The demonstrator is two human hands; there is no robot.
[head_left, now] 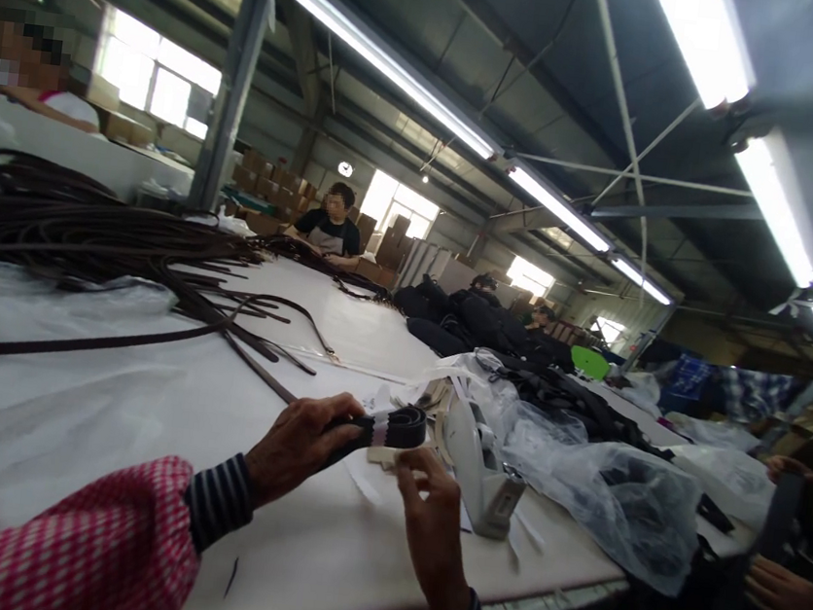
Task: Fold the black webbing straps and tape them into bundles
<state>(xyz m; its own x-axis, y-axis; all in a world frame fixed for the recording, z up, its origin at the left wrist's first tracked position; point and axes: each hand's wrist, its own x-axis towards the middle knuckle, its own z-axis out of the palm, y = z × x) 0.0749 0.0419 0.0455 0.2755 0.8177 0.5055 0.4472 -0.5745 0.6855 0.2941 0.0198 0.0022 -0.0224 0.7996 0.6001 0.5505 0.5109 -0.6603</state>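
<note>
My left hand (pixel 299 445) grips a coiled dark strap (pixel 392 428) with a pale band around it, just above the white table (pixel 145 412). My right hand (pixel 430 518) is right below the coil, its fingertips pinching the pale band or a paper strip at the coil's underside. Both sleeves are striped cuffs under red-and-white checked fabric. A white tape dispenser (pixel 481 460) stands just right of my right hand.
A heap of long dark straps (pixel 91 240) covers the table's far left. Clear plastic bags (pixel 600 474) and dark bundles (pixel 478 323) lie to the right. A seated person (pixel 331 228) works at the far end; another person's hands (pixel 786 583) show at the right edge.
</note>
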